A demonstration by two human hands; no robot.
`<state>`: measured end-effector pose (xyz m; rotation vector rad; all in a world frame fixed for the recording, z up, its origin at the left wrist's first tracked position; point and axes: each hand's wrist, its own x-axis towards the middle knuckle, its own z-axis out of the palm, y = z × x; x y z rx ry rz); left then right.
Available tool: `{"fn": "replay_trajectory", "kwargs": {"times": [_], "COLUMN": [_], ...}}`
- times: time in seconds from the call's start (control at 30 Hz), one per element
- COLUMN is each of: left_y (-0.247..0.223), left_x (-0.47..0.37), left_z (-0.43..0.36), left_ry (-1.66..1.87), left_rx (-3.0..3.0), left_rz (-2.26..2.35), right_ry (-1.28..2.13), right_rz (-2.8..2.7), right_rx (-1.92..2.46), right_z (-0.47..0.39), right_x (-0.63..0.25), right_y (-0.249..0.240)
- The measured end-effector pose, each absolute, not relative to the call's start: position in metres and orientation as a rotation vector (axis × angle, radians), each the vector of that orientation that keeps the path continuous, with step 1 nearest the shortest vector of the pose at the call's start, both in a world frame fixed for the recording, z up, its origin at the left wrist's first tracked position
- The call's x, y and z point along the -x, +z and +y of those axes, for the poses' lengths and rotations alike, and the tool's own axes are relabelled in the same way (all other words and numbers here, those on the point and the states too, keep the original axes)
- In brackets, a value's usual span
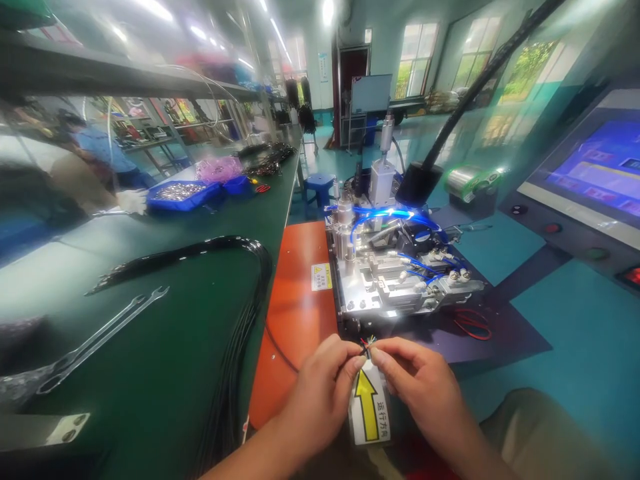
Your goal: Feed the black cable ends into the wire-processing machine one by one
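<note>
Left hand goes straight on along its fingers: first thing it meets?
Past the wires at its fingertips, the left hand would likely meet the right hand first, fingertip to fingertip; the depth between them is hard to judge.

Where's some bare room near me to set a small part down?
Widest: the green bench between the wrenches and black cable bundle. The orange panel, left of the machine, also has room, though a single cable crosses its lower part. Crowded: the machine, laced with blue tubes, and where left hand and right hand pinch thin wires.
</note>
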<state>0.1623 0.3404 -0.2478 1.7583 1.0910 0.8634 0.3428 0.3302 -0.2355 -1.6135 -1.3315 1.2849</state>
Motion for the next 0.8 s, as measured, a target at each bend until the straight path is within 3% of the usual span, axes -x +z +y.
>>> {"fn": "replay_trajectory", "kwargs": {"times": [0.8], "left_y": [-0.250], "left_x": [-0.164], "left_z": [0.336], "left_ry": [0.913], "left_rx": [-1.800], "left_rz": [1.156], "right_ry": [1.260], "right_rz": [-1.366], "right_rx": [1.696], "right_z": [0.316], "right_x": [-0.361], "right_y": [-0.243]}}
